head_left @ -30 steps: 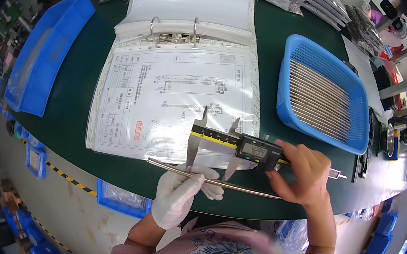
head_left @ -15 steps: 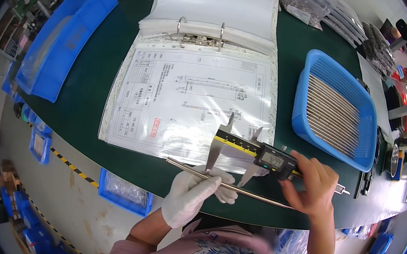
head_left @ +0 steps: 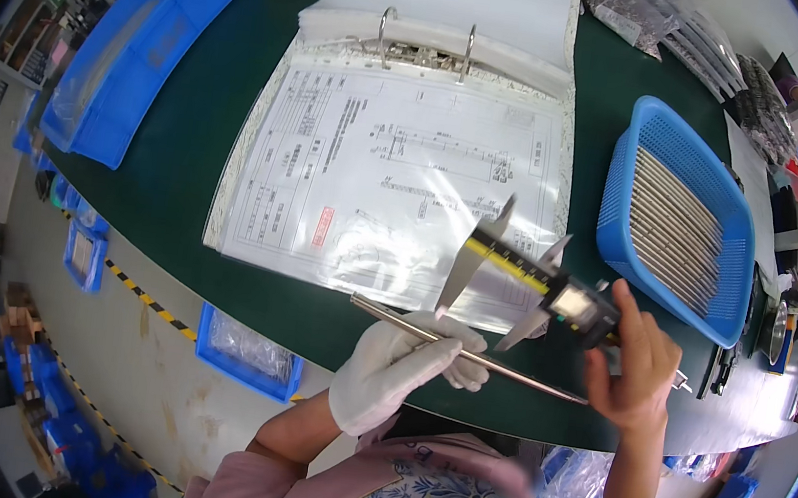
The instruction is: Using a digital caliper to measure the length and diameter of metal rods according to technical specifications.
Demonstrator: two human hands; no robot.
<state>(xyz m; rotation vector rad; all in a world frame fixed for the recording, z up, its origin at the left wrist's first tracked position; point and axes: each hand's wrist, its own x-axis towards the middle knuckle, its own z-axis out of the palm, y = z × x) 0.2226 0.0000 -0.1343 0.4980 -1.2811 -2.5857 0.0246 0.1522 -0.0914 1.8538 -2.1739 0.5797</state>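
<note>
Pinching a metal rod (head_left: pixel 518 372) in our gloved left hand (head_left: pixel 385 370), bare right hand (head_left: pixel 639 370) clasping a caliper (head_left: pixel 577 307), open binder (head_left: pixel 330 167) beyond

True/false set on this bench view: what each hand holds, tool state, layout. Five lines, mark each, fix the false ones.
1. The white-gloved left hand grips a slim silver metal rod. True.
2. The bare right hand holds a yellow-striped black digital caliper. True.
3. The caliper's jaws are fully closed. False: they stand apart.
4. The light-blue perforated plastic basket contains long metal rods. True.
5. The basket sits left of the open white-paged ring binder. False: it sits right.
</note>
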